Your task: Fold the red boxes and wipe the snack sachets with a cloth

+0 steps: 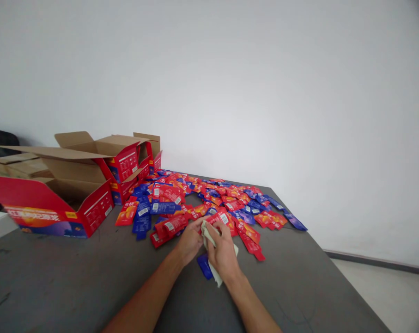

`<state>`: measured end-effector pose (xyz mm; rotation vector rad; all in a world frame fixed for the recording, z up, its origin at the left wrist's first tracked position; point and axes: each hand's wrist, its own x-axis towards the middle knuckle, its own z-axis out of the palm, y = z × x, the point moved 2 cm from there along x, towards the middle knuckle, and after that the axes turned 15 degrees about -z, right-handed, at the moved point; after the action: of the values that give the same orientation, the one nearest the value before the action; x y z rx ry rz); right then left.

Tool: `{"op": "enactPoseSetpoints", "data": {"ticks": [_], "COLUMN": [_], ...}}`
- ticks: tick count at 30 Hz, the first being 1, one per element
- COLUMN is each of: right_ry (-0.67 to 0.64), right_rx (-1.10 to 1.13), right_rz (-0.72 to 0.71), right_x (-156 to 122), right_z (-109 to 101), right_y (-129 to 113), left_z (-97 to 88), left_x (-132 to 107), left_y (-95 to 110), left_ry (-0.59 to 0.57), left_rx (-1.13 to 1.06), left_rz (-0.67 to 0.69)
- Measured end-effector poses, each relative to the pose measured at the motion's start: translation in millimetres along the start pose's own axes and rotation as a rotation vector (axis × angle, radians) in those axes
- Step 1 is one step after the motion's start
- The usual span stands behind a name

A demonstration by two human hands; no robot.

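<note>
Close together over the dark table, both my hands are at work in front of a pile of flat packets. My right hand (223, 253) is closed around a pale, crumpled cloth (216, 276), whose ends hang below the palm. The fingers of my left hand (190, 241) are closed at the near end of a red packet (219, 216) with a white barcode label, and they meet the cloth. My own fingers partly hide that grip. A blue packet (204, 267) lies below the hands, partly covered by the cloth.
Many red and blue packets (244, 196) are heaped across the back of the grey table (299, 286). Several open red cardboard boxes (98, 210) stand at the left with flaps raised. A white wall (264, 92) rises behind; the table's right edge borders a pale floor.
</note>
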<state>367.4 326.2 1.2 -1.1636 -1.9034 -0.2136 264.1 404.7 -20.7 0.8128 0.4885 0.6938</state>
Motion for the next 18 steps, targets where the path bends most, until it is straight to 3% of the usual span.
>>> {"op": "enactPoseSetpoints", "data": {"ticks": [8,14,18], "right_ry": [0.194,0.057,-0.027], "right_rx": [-0.184,-0.081,-0.090], "right_rz": [0.147,0.005,0.019], "right_x": [-6.8,-12.8,-11.2], "right_z": [-36.4,-13.0,-0.7], "right_y": [30.1,21.8,6.7], "left_z": [13.5,6.6,1.8], "left_x": [-6.4,-2.6,-1.6], "left_y": [-3.2,-3.5,-1.3], "left_ry": [-0.141,-0.040,0.012], "left_rx": [-0.003,-0.029,-0.062], "left_rz": [-0.032,-0.019,-0.010]}}
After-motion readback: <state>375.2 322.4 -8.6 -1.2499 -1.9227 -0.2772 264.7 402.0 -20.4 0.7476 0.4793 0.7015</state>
